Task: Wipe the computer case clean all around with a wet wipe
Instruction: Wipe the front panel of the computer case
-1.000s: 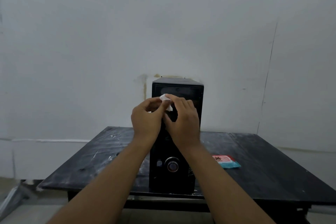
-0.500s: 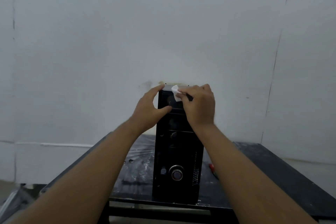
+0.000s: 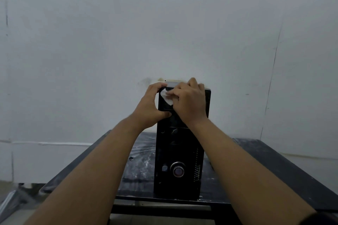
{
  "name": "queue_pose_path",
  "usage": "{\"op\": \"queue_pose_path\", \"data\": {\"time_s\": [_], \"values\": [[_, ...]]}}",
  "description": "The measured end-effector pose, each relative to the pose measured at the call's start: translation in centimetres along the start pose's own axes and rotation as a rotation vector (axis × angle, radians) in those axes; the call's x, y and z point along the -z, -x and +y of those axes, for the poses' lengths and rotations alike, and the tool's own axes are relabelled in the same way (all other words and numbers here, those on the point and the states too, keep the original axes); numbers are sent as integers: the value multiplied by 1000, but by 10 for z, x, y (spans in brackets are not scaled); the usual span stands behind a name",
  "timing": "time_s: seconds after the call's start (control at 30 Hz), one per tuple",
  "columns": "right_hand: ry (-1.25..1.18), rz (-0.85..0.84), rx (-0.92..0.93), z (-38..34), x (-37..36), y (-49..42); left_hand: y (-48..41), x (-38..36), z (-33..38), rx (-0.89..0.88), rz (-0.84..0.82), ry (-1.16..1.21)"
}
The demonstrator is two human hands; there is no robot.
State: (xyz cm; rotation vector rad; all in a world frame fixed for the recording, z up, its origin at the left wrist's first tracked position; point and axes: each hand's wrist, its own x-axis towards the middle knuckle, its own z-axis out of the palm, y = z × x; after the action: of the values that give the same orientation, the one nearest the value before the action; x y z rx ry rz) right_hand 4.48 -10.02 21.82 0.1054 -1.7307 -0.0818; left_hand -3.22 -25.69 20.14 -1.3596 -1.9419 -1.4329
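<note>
A black computer case (image 3: 180, 153) stands upright on a dark table (image 3: 274, 173), its front panel with a round button facing me. My right hand (image 3: 189, 101) presses a white wet wipe (image 3: 166, 97) against the top of the front panel, fingers curled over it. My left hand (image 3: 150, 107) grips the case's upper left edge, thumb on the front face and fingers curled around the corner.
A white panelled wall (image 3: 164, 33) rises close behind the case. The table top is scuffed with white marks to the left of the case (image 3: 140, 162). The floor shows at the lower left (image 3: 12, 199).
Both hands moved from in front of the case onto its top. The left hand left the wipe and took hold of the case's upper left edge; the right hand now presses the wipe to the panel.
</note>
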Motion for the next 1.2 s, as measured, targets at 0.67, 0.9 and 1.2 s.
{"op": "queue_pose_path", "data": {"time_s": [0.67,0.9,1.2], "values": [[33,40,195,-5,-16,-1,2,3,0,-8,-21,1],[107,89,173,10,-4,-25,0,4,0,19,-21,-19],[78,29,365,22,1,18,-1,7,1,-26,-59,-128]]}}
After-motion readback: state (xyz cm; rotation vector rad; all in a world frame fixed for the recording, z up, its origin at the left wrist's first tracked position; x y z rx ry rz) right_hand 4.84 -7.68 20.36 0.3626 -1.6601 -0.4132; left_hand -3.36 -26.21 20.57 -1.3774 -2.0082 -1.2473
